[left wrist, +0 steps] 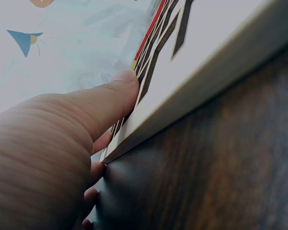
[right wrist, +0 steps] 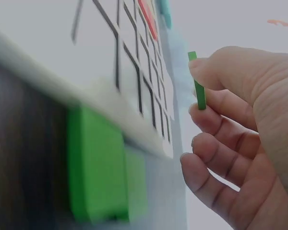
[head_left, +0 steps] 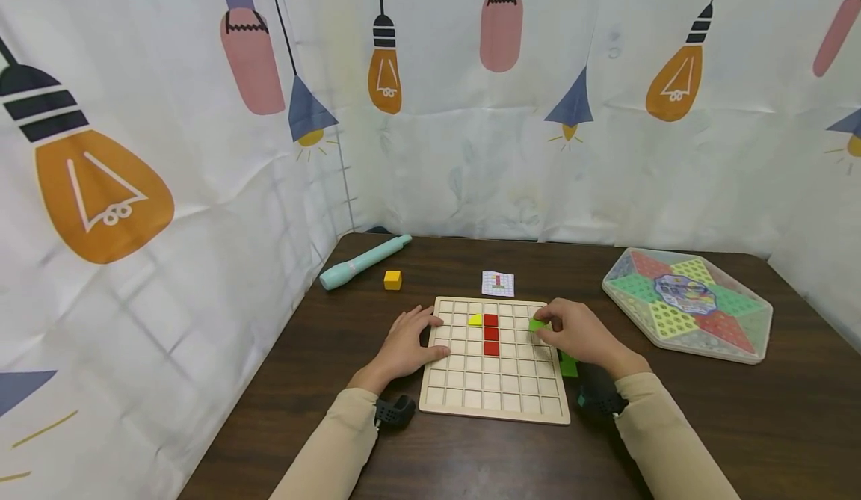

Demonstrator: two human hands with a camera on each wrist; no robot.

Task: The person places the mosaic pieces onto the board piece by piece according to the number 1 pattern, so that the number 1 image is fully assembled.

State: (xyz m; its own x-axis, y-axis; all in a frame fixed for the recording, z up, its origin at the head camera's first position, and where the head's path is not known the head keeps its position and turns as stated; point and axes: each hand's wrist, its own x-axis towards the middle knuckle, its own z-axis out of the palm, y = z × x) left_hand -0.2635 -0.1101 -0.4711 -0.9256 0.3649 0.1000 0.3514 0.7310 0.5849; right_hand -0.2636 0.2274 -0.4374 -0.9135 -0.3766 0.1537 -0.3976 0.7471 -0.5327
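You sit at a dark wooden table (head_left: 740, 410), and a white curtain (head_left: 471, 164) with printed lamps hangs behind it and on your left side. On the right part of the table lies a big hexagonal game box (head_left: 686, 303) with coloured triangles under a clear lid. In front of you, in the middle, lies a pale wooden grid board (head_left: 495, 388). A column of three red tiles (head_left: 491, 334) sits in its cells, and a yellow piece (head_left: 474, 320) is just beside the top red one, on its left.

Your left hand (head_left: 409, 343) rests at the left edge of the board. The fingers are straight and relaxed; the thumb lies on the top face of the board at the edge, and the other fingers lie beside the edge, on the table. It holds nothing.

Your right hand (head_left: 580, 332) is over the upper right part of the board. It pinches a thin green tile (right wrist: 198, 81) between the thumb and the forefinger, near the cells there; I cannot tell if the tile touches the board. More green pieces (right wrist: 103, 165) lie on the table, touching the right edge of the board, under your wrist.

Far on the left lies a teal pen-like tool (head_left: 363, 261). Near it stands a small yellow cube (head_left: 392, 279). A small pattern card (head_left: 498, 283) lies just behind the board.
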